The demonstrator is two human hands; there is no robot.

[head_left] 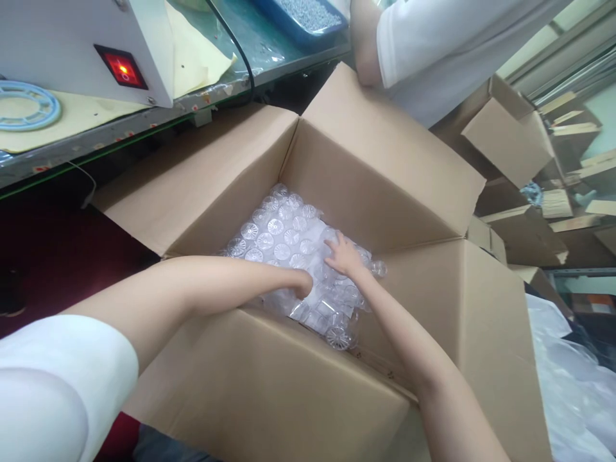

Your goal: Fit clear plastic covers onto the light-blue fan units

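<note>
A large open cardboard box stands in front of me with its flaps spread out. Inside lies a clear plastic bag of small transparent round parts, packed side by side. My left hand reaches deep into the box, its fingers buried under the near edge of the bag. My right hand rests flat on top of the bag with the fingers spread, pressing on the parts. A loose clear part sits at the near inner edge.
A workbench runs along the upper left, carrying a white machine with a lit red switch and a blue tray. Another person in white stands beyond the box. Stacked cardboard boxes and plastic bags lie at the right.
</note>
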